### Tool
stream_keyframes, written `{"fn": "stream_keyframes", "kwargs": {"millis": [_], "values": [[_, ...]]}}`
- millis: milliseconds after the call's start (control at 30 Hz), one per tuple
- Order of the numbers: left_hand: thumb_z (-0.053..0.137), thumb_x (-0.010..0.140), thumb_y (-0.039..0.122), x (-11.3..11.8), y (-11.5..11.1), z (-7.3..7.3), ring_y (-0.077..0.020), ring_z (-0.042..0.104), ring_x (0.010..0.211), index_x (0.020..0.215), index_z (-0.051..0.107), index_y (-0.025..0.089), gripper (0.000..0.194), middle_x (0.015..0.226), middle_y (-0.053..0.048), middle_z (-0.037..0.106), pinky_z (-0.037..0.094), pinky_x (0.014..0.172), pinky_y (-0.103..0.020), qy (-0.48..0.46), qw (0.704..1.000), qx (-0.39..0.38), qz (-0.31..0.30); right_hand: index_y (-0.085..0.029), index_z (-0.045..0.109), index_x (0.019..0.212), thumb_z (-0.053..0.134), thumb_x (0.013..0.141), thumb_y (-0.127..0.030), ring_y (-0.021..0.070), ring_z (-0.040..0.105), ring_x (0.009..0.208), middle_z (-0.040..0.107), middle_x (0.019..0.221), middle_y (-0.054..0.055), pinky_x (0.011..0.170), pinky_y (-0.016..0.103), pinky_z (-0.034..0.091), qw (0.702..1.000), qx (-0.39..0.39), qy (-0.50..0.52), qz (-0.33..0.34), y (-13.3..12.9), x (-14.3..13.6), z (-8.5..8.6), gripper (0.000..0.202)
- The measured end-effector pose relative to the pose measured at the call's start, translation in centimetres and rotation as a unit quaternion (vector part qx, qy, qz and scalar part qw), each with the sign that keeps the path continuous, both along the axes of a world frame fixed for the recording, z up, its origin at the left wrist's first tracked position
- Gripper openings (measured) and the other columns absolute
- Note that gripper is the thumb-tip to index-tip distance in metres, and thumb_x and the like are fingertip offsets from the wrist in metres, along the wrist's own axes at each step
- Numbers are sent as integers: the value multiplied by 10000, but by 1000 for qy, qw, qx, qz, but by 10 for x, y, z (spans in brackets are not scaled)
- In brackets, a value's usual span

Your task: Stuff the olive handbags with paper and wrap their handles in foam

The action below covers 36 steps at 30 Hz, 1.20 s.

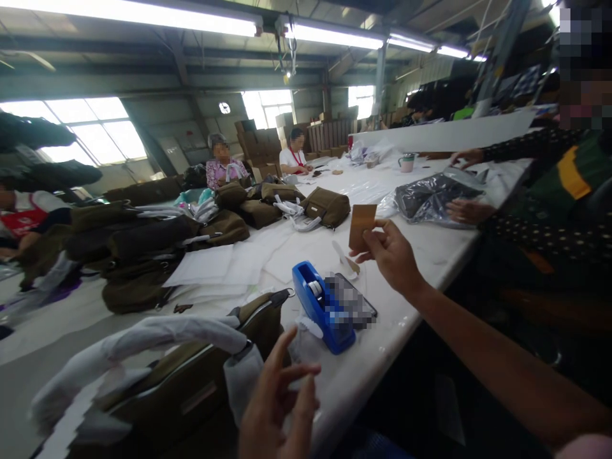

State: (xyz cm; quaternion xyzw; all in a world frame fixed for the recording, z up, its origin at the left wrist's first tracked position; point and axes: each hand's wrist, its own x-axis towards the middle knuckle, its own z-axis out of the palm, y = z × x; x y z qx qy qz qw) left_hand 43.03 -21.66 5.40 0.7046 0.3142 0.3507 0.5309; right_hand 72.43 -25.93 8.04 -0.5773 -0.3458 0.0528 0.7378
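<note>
My right hand (394, 256) pinches a small brown card (362, 226) upright above the table. My left hand (282, 401) is held low in front, its fingers apart and partly curled. A whitish scrap (310, 326) shows by its index fingertip; whether it touches the finger I cannot tell. Just beyond that hand stands a blue tape dispenser (315, 306) with a roll in it, and a phone-like flat object (356, 299) lies against its right side. At the near left is an olive handbag (191, 389), its handle (157, 335) wrapped in white paper.
Several olive bags (143, 248) are heaped at the left, and another bag (327, 207) sits mid-table. White sheets (210, 264) lie flat nearby. On the right a co-worker's hand (466, 211) rests on a plastic-wrapped dark bag (425, 194). A cup (406, 163) stands farther back.
</note>
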Motion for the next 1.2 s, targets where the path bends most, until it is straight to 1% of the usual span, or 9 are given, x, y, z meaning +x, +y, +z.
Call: {"fn": "stream_keyframes", "kwargs": {"millis": [100, 200, 333, 433, 633, 800, 1000, 1133, 1200], "values": [[743, 883, 425, 49, -3, 7, -226, 700, 1008, 1579, 319, 370, 817, 1350, -96, 650, 587, 752, -303, -57, 978, -129, -154, -231, 496, 1120, 674, 921, -502, 188, 747, 636, 729, 802, -14, 544, 279, 622, 996, 7, -2, 85, -5, -54, 12, 380], [787, 842, 442, 76, -3, 10, -203, 688, 950, 1525, 432, 284, 786, 1401, -141, 600, 538, 673, -255, -133, 930, -253, -229, -238, 499, 1115, 657, 936, -498, 187, 753, 637, 747, 843, -6, 552, 278, 626, 995, -9, 14, 100, -9, -84, 14, 353], [678, 932, 487, 53, -9, 5, -151, 645, 888, 1208, 691, 152, 434, 1009, -102, 714, 481, 732, -215, -122, 884, -347, -289, -240, 500, 1088, 657, 934, -497, 190, 755, 629, 758, 841, 2, 595, 289, 632, 999, -5, -2, 50, -14, -97, 6, 339], [671, 922, 540, 15, -13, -5, -110, 583, 726, 1100, 709, 139, 440, 736, -18, 631, 479, 763, -233, -89, 882, -369, -281, -242, 506, 1098, 664, 932, -485, 199, 759, 640, 771, 906, 23, 580, 284, 620, 999, -15, -21, 25, -19, -103, -7, 334], [588, 927, 630, -60, -3, -20, -87, 465, 496, 953, 714, 139, 508, 623, -5, 609, 348, 506, -207, 50, 958, -215, -185, -219, 598, 1174, 631, 931, -481, 250, 783, 774, 791, 967, 72, 665, 326, 642, 973, -194, -126, 2, -35, -110, -23, 359], [523, 1017, 404, -101, 5, -1, -167, 652, 727, 914, 755, 195, 329, 772, -46, 730, 453, 702, -257, 152, 981, 76, -92, -274, 540, 1445, 621, 948, -429, 326, 649, 1244, 653, 1389, 97, 1067, 482, 531, 925, -196, -314, -87, -48, -145, -25, 526], [539, 1021, 387, -116, 5, 26, -197, 694, 813, 952, 775, 227, 294, 878, -51, 765, 467, 729, -284, 187, 962, 183, -74, -316, 728, 1202, 697, 917, -392, 236, 787, 864, 809, 974, 19, 809, 315, 652, 919, -160, -172, 316, -37, -220, -42, 296], [570, 1012, 363, -133, 15, 29, -167, 698, 797, 918, 762, 238, 247, 849, -18, 761, 489, 741, -255, 156, 972, 170, -48, -228, 762, 861, 674, 921, -457, 140, 631, 412, 721, 619, -2, 453, 231, 544, 907, -199, -2, 372, -17, -232, -45, 253], [598, 998, 356, -146, 29, 28, -165, 709, 875, 1011, 750, 253, 184, 960, -14, 769, 510, 799, -245, 112, 978, 170, 42, -210, 750, 835, 688, 899, -491, 121, 575, 375, 725, 644, 15, 382, 224, 470, 916, -198, 14, 348, -6, -231, -36, 295]]}}
